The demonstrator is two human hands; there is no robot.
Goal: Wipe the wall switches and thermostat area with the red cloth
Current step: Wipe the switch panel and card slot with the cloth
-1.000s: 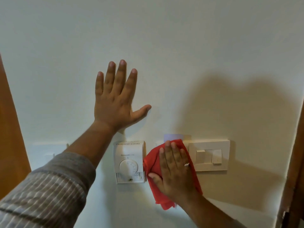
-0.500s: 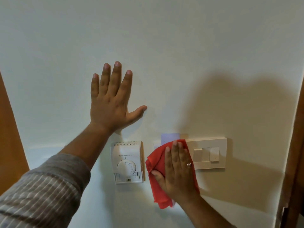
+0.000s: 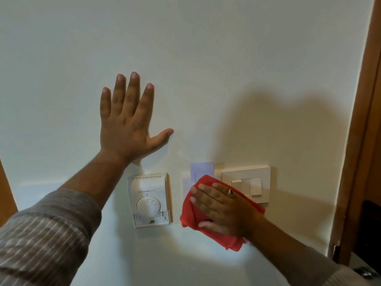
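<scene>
My right hand [image 3: 221, 209] lies flat on the red cloth [image 3: 190, 211] and presses it against the wall, over a small plate with a pale card [image 3: 202, 169] in it. The hand now points leftward. Just left of the cloth is the white dial thermostat [image 3: 150, 200], untouched. To the right is the white switch plate [image 3: 246, 183]; the cloth covers its lower left corner. My left hand [image 3: 127, 124] rests open and flat on the bare wall above the thermostat.
A brown wooden door frame [image 3: 365, 129] runs down the right edge. Another strip of brown wood [image 3: 6, 195] shows at the far left. The pale wall [image 3: 206, 58] above the fittings is bare.
My right hand has turned from fingers-up to fingers-left and slid the cloth downward and rightward, uncovering more of the card. My left hand has stayed on the wall.
</scene>
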